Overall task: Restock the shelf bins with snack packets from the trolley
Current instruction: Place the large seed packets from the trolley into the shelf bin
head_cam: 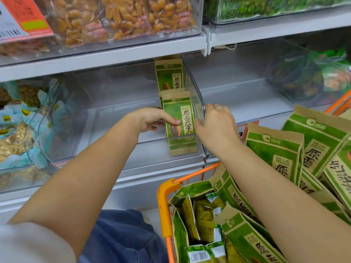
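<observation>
A green-and-brown seed packet [179, 122] stands upright at the right end of a clear shelf bin [117, 130]. My left hand [152, 120] grips its left edge, thumb across the front. My right hand [216, 126] holds the bin's clear right wall, thumb against the packet's right edge. A second identical packet [169, 74] stands behind it, deeper in the bin. The orange trolley [166, 202] at lower right holds several more of these packets [275, 150] and a torn green outer bag [191, 221].
The neighbouring clear bin [247, 88] on the right has green packs [332, 73] at its far side. Blue-wrapped snacks [17, 130] fill the bin on the left. The shelf above carries bags of orange snacks [121, 18] and green packs [247, 8].
</observation>
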{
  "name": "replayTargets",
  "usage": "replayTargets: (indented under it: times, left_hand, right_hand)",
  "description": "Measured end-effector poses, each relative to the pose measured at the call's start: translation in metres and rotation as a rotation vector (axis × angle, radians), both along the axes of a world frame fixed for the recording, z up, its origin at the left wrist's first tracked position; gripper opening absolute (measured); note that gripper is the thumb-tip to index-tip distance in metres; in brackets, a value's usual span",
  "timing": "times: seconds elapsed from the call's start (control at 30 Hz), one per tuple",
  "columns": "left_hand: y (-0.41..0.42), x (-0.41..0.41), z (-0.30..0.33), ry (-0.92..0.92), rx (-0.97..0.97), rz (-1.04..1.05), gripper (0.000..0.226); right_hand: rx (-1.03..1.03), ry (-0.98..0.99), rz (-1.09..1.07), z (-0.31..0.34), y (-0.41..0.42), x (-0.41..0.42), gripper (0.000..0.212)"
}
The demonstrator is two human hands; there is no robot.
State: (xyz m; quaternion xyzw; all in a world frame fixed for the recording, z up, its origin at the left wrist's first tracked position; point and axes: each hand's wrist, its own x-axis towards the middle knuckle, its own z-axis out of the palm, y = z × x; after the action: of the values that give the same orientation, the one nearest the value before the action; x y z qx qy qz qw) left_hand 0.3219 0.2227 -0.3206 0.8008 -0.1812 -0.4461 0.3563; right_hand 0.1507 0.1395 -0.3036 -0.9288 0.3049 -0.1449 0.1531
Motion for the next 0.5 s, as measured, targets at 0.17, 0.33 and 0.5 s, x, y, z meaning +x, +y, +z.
replayTargets:
  times: [0.17,0.33,0.5]
  left_hand:
    - [-0.004,0.000,-0.001,-0.338,-0.257,0.166,0.057]
    - [-0.020,0.006,-0.002,-0.667,-0.315,0.275,0.071]
    - [-0.031,0.009,-0.010,-0.793,-0.268,0.351,0.073]
  right_hand:
    - [-0.001,0.002,-0.001,-0.001,-0.001,0.001,0.033]
    - [-0.005,0.004,0.010,-0.001,-0.001,-0.001,0.033]
    - [-0.007,-0.001,0.009,-0.002,-0.002,0.000,0.032]
